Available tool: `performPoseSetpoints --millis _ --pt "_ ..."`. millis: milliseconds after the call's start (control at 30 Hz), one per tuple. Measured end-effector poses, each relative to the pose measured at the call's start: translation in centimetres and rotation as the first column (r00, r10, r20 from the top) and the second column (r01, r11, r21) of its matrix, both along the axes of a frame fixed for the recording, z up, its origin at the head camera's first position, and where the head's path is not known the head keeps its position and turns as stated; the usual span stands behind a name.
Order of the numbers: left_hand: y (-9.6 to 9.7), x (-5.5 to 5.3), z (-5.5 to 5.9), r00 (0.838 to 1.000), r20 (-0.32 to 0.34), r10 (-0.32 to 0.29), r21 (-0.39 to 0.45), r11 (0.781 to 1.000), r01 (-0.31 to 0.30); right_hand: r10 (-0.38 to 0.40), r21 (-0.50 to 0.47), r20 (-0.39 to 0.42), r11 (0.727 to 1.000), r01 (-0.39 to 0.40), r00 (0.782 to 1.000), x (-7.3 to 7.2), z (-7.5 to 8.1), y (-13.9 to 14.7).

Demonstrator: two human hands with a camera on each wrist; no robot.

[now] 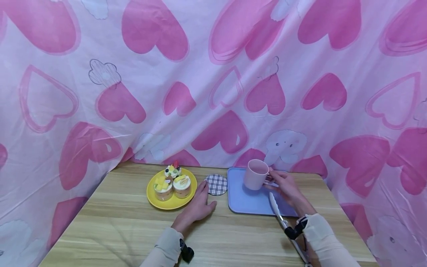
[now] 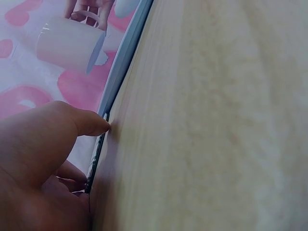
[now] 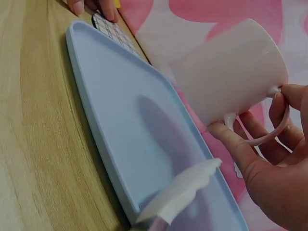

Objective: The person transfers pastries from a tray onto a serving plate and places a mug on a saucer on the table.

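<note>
A pale pink mug (image 1: 255, 178) is held by its handle in my right hand (image 1: 287, 188). It hangs above the light blue tray (image 1: 240, 205), and its shadow falls on the tray in the right wrist view, where fingers and thumb curl about the handle (image 3: 267, 137). My left hand (image 1: 197, 207) rests on the table, fingers extended, fingertips right at the left edge of a round plaid coaster (image 1: 217, 184). In the left wrist view its thumb (image 2: 91, 122) touches down beside the coaster's dark edge.
Tongs (image 1: 283, 222) with a white scalloped tip lie over the tray's front edge, beneath my right wrist. Left of the coaster, a yellow plate (image 1: 155, 202) carries several fruit-topped dessert cups (image 1: 182, 186). Behind the wooden table (image 1: 110, 222) hangs a pink heart-patterned cloth (image 1: 200, 70).
</note>
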State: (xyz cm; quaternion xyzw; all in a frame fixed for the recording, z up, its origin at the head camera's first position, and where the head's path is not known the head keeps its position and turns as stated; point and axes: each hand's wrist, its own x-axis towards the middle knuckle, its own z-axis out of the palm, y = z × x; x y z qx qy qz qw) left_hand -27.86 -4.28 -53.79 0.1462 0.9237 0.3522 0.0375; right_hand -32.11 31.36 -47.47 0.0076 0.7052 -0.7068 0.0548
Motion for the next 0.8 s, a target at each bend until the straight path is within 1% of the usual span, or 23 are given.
performPoseSetpoints --millis 167,300,500,567,733,800 --pt "0.0 0.0 0.0 1.000 -0.012 -0.001 0.014 1.000 0.001 -0.006 0.025 -0.005 1.000 0.006 1.000 -0.1 0.1 -0.9" --pt "0.0 0.0 -0.2 1.000 -0.023 -0.005 0.009 1.000 0.005 -0.012 0.038 0.014 0.999 0.011 1.000 -0.2 0.0 -1.5" --pt "0.1 -0.2 -0.3 1.000 -0.017 -0.002 -0.002 1.000 0.002 -0.019 0.052 0.051 0.999 0.017 0.999 -0.6 -0.2 -2.6" --pt "0.1 -0.2 -0.3 1.000 -0.013 0.002 -0.005 1.000 -0.002 -0.018 0.044 0.048 0.999 0.016 0.999 -0.7 -0.3 -2.9" --pt "0.1 -0.2 -0.3 1.000 -0.011 0.005 -0.008 1.000 -0.005 -0.016 -0.008 0.034 1.000 0.016 0.999 -1.1 -0.6 -3.8" --pt "0.1 -0.2 -0.3 1.000 -0.014 0.004 -0.005 1.000 -0.004 -0.014 -0.013 0.035 1.000 0.014 0.999 -1.2 -0.5 -4.2"
